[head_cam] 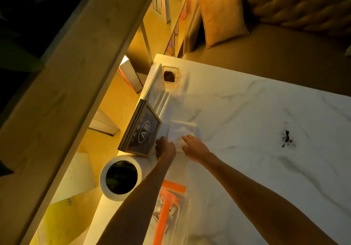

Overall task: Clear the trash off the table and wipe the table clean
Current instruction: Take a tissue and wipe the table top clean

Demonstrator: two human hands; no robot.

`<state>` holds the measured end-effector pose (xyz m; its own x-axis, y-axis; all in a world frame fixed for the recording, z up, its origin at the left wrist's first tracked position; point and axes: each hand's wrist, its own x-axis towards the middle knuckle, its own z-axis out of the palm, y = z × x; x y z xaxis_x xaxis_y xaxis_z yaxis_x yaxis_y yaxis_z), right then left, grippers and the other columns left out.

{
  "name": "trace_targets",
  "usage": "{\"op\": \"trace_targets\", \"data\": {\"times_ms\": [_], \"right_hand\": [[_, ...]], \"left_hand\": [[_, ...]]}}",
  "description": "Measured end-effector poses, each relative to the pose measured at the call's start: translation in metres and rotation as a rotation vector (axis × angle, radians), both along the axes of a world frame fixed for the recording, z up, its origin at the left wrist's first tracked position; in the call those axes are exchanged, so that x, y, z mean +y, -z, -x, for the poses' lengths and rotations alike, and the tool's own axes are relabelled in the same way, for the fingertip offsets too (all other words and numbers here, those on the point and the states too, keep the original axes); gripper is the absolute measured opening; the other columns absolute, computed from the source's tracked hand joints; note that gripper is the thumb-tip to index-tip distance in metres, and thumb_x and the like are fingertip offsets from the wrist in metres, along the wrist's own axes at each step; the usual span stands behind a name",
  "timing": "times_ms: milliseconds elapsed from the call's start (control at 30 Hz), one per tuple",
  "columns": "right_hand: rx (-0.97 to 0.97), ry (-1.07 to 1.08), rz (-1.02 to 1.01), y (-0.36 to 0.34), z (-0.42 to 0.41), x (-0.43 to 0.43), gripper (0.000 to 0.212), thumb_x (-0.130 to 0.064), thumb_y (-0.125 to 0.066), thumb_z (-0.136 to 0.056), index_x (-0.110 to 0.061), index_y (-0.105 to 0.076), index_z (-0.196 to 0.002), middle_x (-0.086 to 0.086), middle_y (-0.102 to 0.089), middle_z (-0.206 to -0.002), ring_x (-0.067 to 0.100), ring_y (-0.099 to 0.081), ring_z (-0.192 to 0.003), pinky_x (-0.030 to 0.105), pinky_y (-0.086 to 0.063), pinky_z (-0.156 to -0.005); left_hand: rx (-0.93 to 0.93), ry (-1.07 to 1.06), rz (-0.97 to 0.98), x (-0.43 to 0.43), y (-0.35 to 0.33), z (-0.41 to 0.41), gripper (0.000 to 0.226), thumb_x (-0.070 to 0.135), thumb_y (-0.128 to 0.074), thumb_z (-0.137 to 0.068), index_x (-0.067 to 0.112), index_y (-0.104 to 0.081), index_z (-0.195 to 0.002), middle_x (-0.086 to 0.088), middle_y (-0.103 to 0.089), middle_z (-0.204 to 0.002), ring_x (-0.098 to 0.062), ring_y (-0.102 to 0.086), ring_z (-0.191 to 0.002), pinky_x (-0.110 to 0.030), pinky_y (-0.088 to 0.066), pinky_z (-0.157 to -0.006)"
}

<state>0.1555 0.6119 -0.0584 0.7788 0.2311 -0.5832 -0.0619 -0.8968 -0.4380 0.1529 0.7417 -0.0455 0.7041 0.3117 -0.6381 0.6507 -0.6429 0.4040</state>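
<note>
Both my left hand (pixel 165 147) and right hand (pixel 193 146) rest on the white tissue pack (pixel 182 130) atop the marble table (pixel 247 111); dark crumbs (pixel 286 138) lie well apart.

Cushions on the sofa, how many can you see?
1: an orange cushion stands propped against the sofa backrest, beyond the table's far edge. Others may lie outside the view.

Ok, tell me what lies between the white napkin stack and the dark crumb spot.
Head view: only bare marble table lies between the napkin stack and the dark crumb spot.
</note>
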Motion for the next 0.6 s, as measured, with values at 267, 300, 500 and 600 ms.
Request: {"op": "trace_targets", "data": {"times_ms": [267, 300, 500, 600], "right_hand": [[-0.165, -0.016, 0.033, 0.010, 0.010, 0.004, 0.045, -0.036, -0.031, -0.094, -0.010, -0.054, -0.122, 0.010, -0.054, -0.131, 0.027, -0.054, -0.118, 0.039, -0.050, -0.091], [-0.146, 0.031, 0.013, 0.008, 0.008, 0.006, 0.054, -0.041, -0.022, -0.093, -0.010, -0.056, -0.119, 0.011, -0.056, -0.128, 0.027, -0.055, -0.116, 0.039, -0.049, -0.090], [0.256, 0.784, -0.723, -0.025, -0.007, 0.002, 0.041, -0.037, -0.035, -0.103, -0.007, -0.061, -0.111, 0.014, -0.063, -0.100, 0.023, -0.061, -0.096, 0.029, -0.052, -0.079], [0.375, 0.970, -0.990, -0.029, 0.002, -0.023, 0.056, -0.055, -0.037, -0.097, -0.012, -0.060, -0.125, 0.010, -0.068, -0.108, 0.022, -0.065, -0.107, 0.029, -0.054, -0.084]], "left_hand": [[0.005, -0.160, 0.150, 0.003, 0.013, 0.001, 0.025, 0.017, -0.054, -0.091, 0.008, -0.050, -0.114, -0.015, -0.056, -0.118, -0.029, -0.058, -0.104, -0.038, -0.051, -0.084], [0.018, -0.179, 0.192, 0.000, 0.008, 0.000, 0.026, 0.016, -0.054, -0.091, 0.008, -0.049, -0.115, -0.015, -0.056, -0.118, -0.029, -0.058, -0.105, -0.038, -0.051, -0.085], [-0.222, -0.045, 0.405, -0.041, -0.041, 0.009, 0.026, 0.023, -0.051, -0.097, 0.004, -0.061, -0.111, -0.010, -0.065, -0.101, -0.021, -0.065, -0.095, -0.025, -0.051, -0.075], [-0.256, 0.051, 0.435, -0.080, -0.060, 0.016, 0.040, 0.036, -0.038, -0.099, 0.006, -0.057, -0.117, -0.017, -0.060, -0.114, -0.027, -0.060, -0.098, -0.037, -0.052, -0.085]]}}
